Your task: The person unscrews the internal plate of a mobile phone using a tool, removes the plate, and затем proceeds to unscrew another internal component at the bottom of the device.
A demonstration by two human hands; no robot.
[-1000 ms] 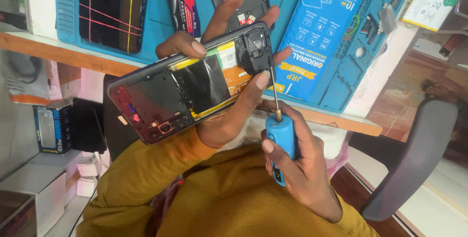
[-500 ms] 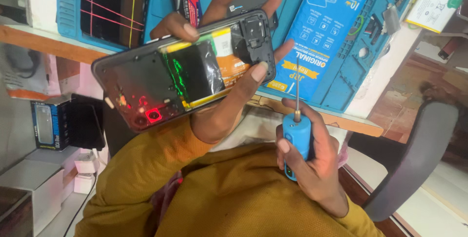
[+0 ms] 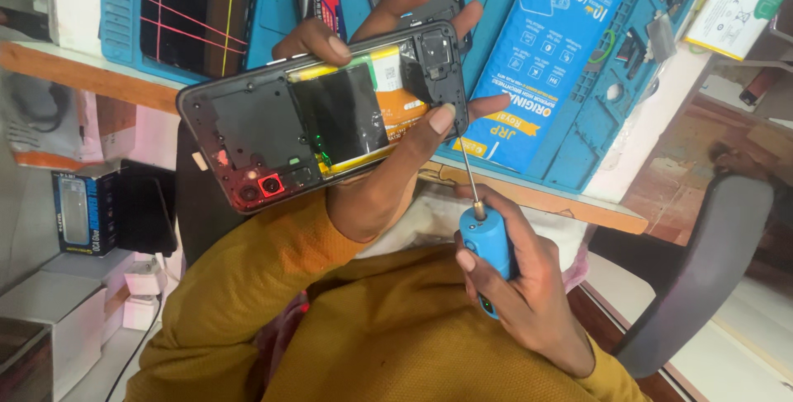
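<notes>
Currently an opened phone [image 3: 322, 125], back cover off, is gripped in the left hand [image 3: 388, 162], fingers wrapped round its edges, thumb pressed near the camera end. It is held just above the blue work mat [image 3: 578, 133]. A blue-handled screwdriver [image 3: 483, 233] is clenched in the right hand [image 3: 520, 286], below the phone, its tip at the phone's lower corner. A blue box [image 3: 541, 55] is seen lying on the mat behind the phone

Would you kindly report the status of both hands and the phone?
Left hand grips opened phone, back cover off. Right hand holds blue screwdriver, tip at phone's lower corner. Nothing blocking.
</notes>
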